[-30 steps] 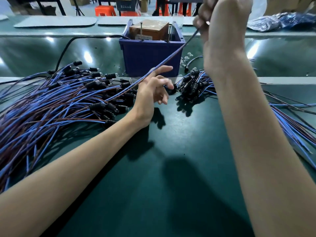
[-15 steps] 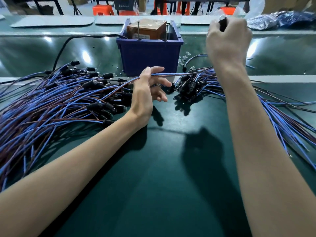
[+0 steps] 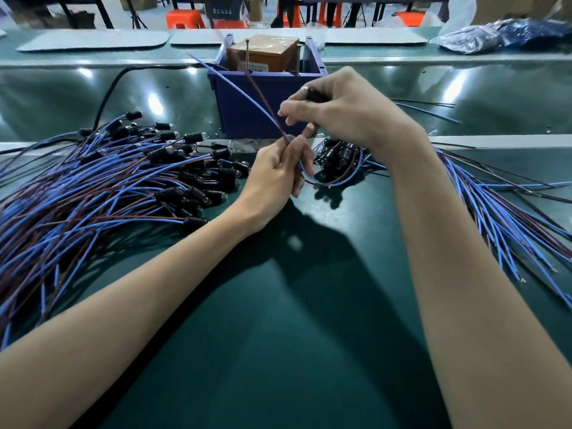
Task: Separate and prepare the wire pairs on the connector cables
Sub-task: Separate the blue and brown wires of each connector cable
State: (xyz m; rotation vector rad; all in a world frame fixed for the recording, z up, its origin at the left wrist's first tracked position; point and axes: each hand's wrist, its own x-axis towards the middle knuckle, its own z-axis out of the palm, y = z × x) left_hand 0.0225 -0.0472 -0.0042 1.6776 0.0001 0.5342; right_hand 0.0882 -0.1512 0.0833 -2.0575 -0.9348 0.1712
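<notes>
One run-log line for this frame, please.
stage: splitting pair | left hand: pinches wire pair at fork | right hand: holds black connector | blue wire, brown wire: ends free, spread apart

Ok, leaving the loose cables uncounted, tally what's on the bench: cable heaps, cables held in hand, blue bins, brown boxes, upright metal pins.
Cable heaps: 2, left heap and right heap
Held cable: 1
Blue bin: 1
Brown box: 1
Upright metal pins: 2, both in the bin
Total: 7
</notes>
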